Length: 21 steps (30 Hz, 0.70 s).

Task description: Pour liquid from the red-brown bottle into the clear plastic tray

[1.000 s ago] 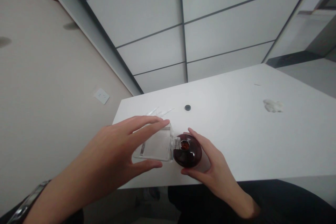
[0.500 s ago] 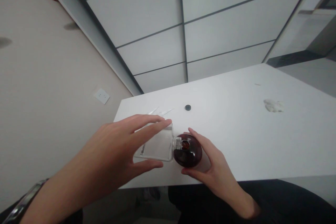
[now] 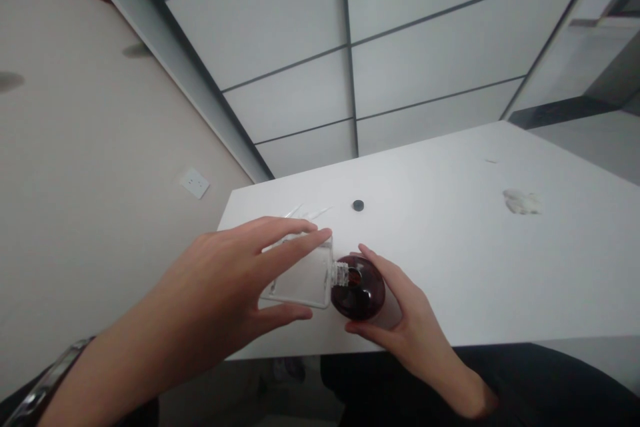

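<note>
At the near edge of the surface, head view:
Left hand (image 3: 225, 293): fingers closed around a clear flat bottle (image 3: 300, 278), thumb below and the others across the top; bottle held on its side, neck toward the right.
Right hand (image 3: 400, 320): fingers curled around a dark round bottle (image 3: 359, 293), which stands near the front edge of the white surface (image 3: 450, 260).
Contact point: clear bottle's threaded neck sits at the round bottle's open mouth, touching or just short of it; which one cannot be told.
Contents: clear bottle looks nearly empty; dark reddish liquid shows in the round bottle.
Technique, judged: keep the neck centred over the small mouth; raise the clear bottle's base slowly so that any flow stays thin.
Support, judged: hold the round bottle firmly down and upright, since it stands close to the edge.
Risk, judged: a sideways slip of the neck would spill onto the surface.
Other items: small black cap (image 3: 358, 205) well behind the bottles; crumpled white wad (image 3: 521, 201) far right.
</note>
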Each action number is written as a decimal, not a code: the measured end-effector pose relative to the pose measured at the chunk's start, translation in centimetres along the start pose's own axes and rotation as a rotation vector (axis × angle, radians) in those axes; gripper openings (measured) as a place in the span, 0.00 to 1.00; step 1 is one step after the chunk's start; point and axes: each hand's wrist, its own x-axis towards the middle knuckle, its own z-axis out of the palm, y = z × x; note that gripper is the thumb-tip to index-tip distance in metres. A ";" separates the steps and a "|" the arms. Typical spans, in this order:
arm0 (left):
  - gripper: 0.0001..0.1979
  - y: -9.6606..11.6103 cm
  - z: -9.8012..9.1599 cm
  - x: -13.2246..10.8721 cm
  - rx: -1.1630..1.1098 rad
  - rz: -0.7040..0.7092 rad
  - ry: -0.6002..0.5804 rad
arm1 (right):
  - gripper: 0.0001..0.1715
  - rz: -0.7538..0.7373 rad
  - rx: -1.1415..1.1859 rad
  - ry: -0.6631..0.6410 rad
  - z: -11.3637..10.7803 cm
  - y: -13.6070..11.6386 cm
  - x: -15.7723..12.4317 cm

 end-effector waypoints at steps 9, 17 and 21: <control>0.38 -0.1 -0.2 0.1 0.073 0.048 -0.007 | 0.53 -0.038 -0.017 0.028 0.2 0.1 -0.1; 0.40 0.0 -0.4 0.2 0.107 0.082 -0.010 | 0.55 -0.061 -0.029 0.035 0.2 0.3 -0.1; 0.42 -0.1 -0.5 0.3 0.112 0.091 -0.005 | 0.55 -0.063 -0.027 0.038 0.2 0.2 0.0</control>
